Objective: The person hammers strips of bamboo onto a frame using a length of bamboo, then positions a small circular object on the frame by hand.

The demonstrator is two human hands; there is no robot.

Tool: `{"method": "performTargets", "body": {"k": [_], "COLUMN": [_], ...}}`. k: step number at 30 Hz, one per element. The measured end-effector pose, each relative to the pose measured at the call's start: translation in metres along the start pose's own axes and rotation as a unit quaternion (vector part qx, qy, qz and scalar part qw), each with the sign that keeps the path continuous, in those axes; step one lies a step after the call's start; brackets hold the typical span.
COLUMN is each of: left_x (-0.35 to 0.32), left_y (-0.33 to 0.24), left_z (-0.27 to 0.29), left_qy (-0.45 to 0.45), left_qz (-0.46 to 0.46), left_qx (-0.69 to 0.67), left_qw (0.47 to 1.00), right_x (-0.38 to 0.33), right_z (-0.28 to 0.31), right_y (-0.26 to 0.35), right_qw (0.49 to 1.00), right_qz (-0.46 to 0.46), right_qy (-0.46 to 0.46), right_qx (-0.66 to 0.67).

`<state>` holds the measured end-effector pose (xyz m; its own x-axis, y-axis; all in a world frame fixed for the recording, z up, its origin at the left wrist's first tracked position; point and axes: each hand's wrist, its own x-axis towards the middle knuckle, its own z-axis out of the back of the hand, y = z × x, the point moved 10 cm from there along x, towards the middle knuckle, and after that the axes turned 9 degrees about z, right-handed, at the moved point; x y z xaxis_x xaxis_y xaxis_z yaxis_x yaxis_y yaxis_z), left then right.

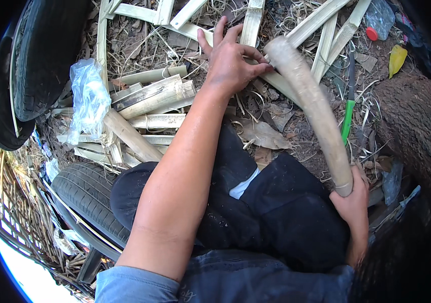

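My right hand is closed round the near end of a thick, pale, curved wooden stick. The stick's far end is slightly blurred and lies close to my left fingertips. My left hand pinches with thumb and forefinger, its other fingers spread. What sits in that pinch is too small to make out. Just under those fingers, a split bamboo strip runs across the ground. More pale strips meet it at angles, forming a zigzag frame, and one upright strip stands beyond my left hand.
Cut bamboo pieces lie heaped left of my forearm beside a clear plastic bag. Tyres stand at the left. A green-handled blade lies right of the stick, near a tree trunk. A red-capped plastic bottle is far right.
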<state>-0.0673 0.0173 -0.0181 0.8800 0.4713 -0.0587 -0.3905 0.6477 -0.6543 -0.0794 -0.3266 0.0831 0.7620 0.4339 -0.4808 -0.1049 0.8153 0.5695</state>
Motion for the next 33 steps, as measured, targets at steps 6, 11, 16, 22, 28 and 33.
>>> {"method": "performTargets", "body": {"k": [6, 11, 16, 22, 28, 33], "left_x": [-0.001, 0.002, -0.005, -0.003, -0.005, 0.003], "left_y": [0.001, -0.002, 0.004, 0.0, 0.005, -0.01], "left_z": [-0.002, -0.002, -0.002, -0.001, 0.003, -0.012], "left_qy": [-0.011, -0.008, 0.009, -0.004, -0.008, -0.005], "left_qz": [-0.009, -0.013, -0.002, -0.008, -0.009, -0.01], "left_qx": [-0.007, -0.002, -0.002, -0.007, -0.007, -0.045], "left_qw": [1.0, 1.0, 1.0, 1.0, 1.0, 0.999], "right_x": [-0.001, -0.005, -0.004, -0.004, 0.001, -0.012], "right_z": [0.001, 0.01, -0.008, -0.012, -0.014, 0.014], "right_y": [0.013, 0.011, 0.004, -0.004, -0.003, 0.006], "right_qw": [0.998, 0.997, 0.994, 0.995, 0.998, 0.997], "right_qz": [0.038, 0.02, 0.03, 0.025, 0.012, -0.006], "right_qy": [-0.005, -0.068, 0.021, 0.028, 0.022, -0.024], "right_qx": [-0.058, 0.013, -0.107, -0.094, -0.057, -0.077]}}
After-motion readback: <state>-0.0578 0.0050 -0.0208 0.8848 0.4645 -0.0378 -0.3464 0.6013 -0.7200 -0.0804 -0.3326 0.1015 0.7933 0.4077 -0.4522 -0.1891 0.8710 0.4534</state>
